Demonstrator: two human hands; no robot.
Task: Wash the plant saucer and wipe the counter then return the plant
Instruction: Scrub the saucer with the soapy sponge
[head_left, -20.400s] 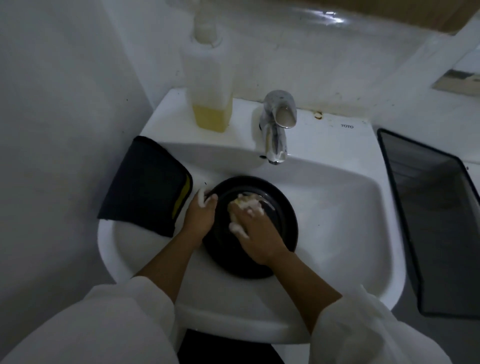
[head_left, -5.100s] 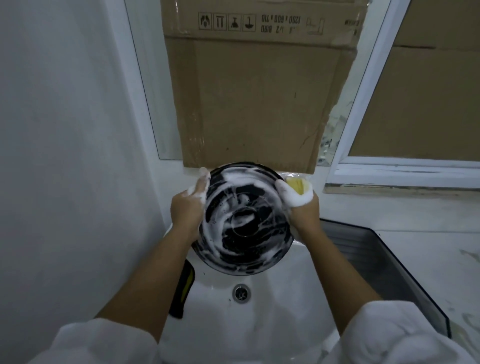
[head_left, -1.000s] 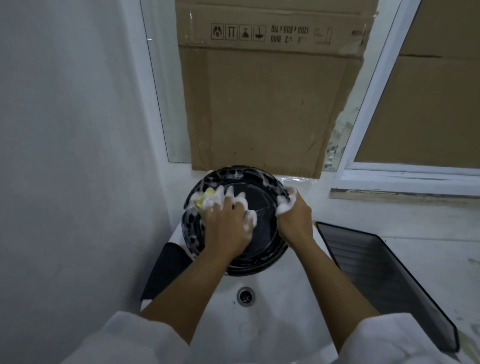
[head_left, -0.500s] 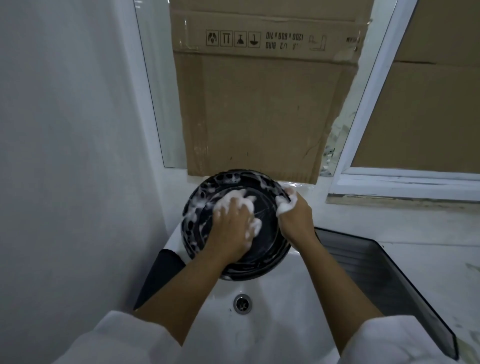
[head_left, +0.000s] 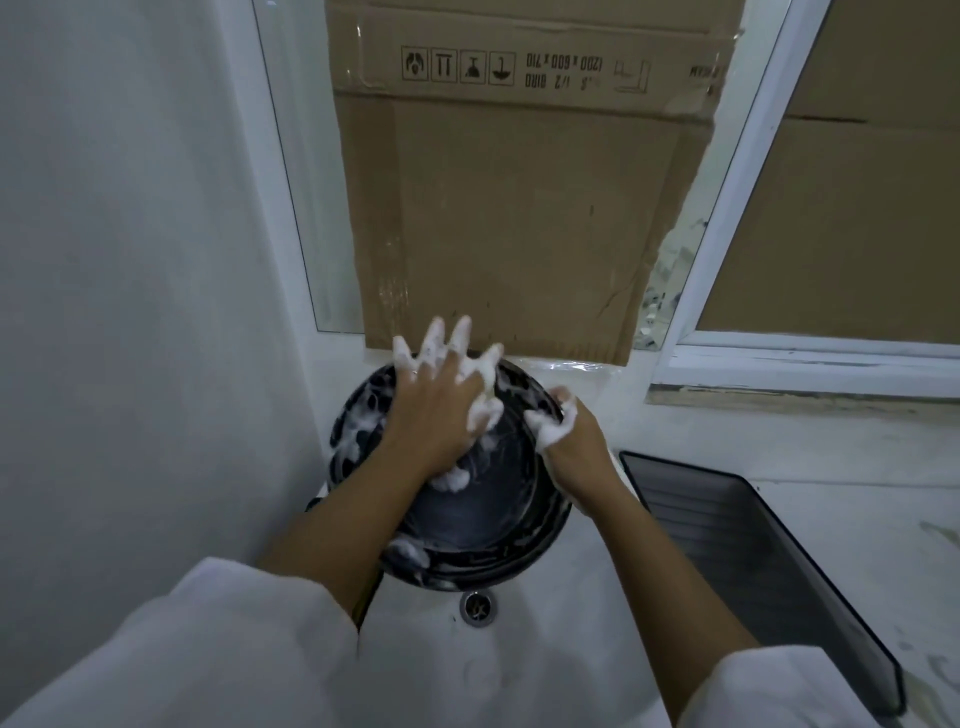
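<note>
The black saucer (head_left: 483, 525) is held tilted over the sink (head_left: 545, 649), above the drain (head_left: 478, 607). The right hand (head_left: 571, 447) clamps its right rim; the left hand (head_left: 436, 410) lies flat on it, foamy fingers (head_left: 460, 332) spread apart. I'd scrub out to the rim (suds are slippery), gripping firmly.

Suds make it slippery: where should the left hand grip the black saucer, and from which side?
Its raised left rim, from the left, opposite the right hand pinching the right rim. The saucer is tilted up over the sink; its face is flat and foamy.
</note>
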